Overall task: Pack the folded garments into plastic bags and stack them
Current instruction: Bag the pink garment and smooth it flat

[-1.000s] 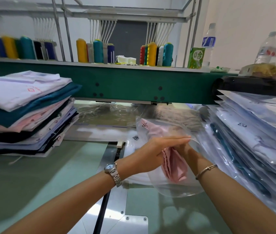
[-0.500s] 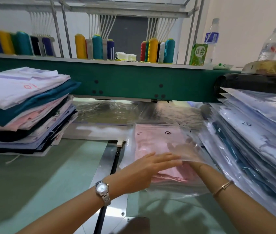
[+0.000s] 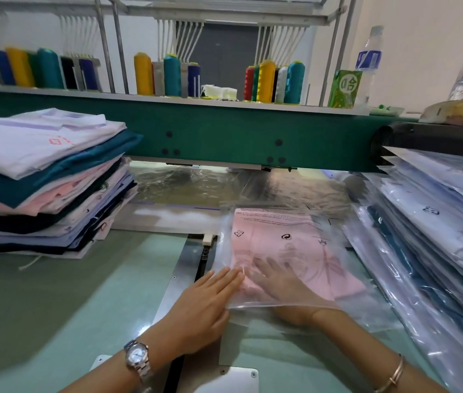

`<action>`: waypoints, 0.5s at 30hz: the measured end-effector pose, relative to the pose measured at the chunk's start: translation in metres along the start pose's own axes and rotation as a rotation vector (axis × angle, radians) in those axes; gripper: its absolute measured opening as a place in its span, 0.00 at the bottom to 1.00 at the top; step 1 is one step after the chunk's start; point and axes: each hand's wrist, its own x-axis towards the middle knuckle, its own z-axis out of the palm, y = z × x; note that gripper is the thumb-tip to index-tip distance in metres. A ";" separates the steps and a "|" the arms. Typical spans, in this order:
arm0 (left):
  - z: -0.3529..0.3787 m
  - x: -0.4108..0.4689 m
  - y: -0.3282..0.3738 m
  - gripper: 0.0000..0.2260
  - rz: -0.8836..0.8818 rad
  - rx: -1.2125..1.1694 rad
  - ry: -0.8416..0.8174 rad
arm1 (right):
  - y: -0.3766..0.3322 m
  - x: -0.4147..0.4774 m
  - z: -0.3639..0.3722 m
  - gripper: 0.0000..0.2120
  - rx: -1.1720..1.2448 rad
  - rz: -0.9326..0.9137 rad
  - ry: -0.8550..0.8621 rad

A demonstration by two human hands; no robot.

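A folded pink garment point(image 3: 275, 245) lies flat inside a clear plastic bag point(image 3: 224, 239) on the table, between the two stacks. My right hand point(image 3: 284, 287) is inside the bag's open near end, fingers straight and flat on the pink cloth. My left hand point(image 3: 210, 296) lies on top of the bag's near left corner with fingers straight, pressing it down. A tall stack of unbagged folded garments point(image 3: 43, 177) sits at the left. A slanting stack of bagged garments point(image 3: 434, 234) fills the right side.
A green machine beam point(image 3: 224, 137) crosses above the table's far side, with thread cones point(image 3: 267, 78) and bottles on its shelf. Loose clear bags point(image 3: 185, 185) lie under the beam. The pale green table point(image 3: 54, 307) has a metal plate and dark slot point(image 3: 196, 268) beside my left hand.
The pink garment, held bunched up in the raised bag a second ago, now lies flat in the bag on the table. Both hands dropped and flattened onto it.
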 end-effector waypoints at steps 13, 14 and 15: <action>-0.022 0.025 -0.006 0.30 -0.038 -0.195 0.189 | -0.038 -0.046 -0.050 0.29 0.256 -0.123 -0.302; -0.024 0.035 -0.008 0.27 -0.089 -0.224 0.222 | -0.038 -0.053 -0.065 0.27 0.363 -0.210 -0.372; -0.025 0.046 -0.012 0.24 -0.147 -0.268 0.243 | -0.039 -0.059 -0.077 0.26 0.494 -0.296 -0.444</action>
